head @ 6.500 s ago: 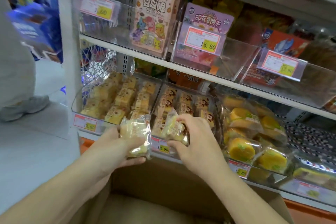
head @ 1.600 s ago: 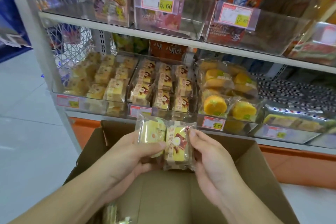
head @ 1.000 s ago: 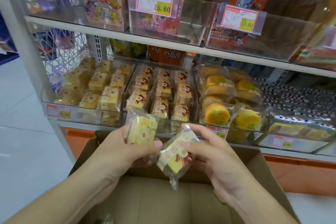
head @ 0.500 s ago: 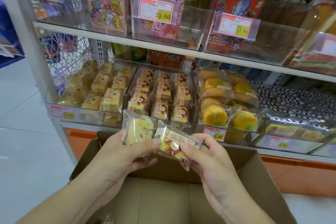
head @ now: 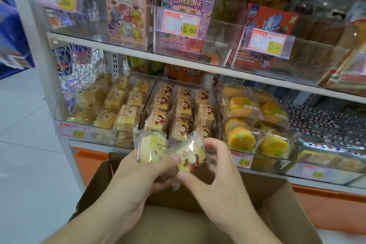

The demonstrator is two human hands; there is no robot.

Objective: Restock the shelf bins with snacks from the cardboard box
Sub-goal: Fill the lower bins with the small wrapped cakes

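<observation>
Snack packets point(head: 172, 154) seemingly over box rim point(head: 285, 194)

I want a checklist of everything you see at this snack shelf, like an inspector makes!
Surface: white lower shelf carrying clear bins.
Job's things: plain yellow cake pack and chocolate-striped cake pack held above the cardboard box; left bin and middle bin hold matching cakes.
Clutter: round orange cakes in the next bin.
Grippers: left hand grips the plain pack; right hand pinches the striped one.
Cables: nothing seen.
Surroundings: price tags, pale floor.
</observation>
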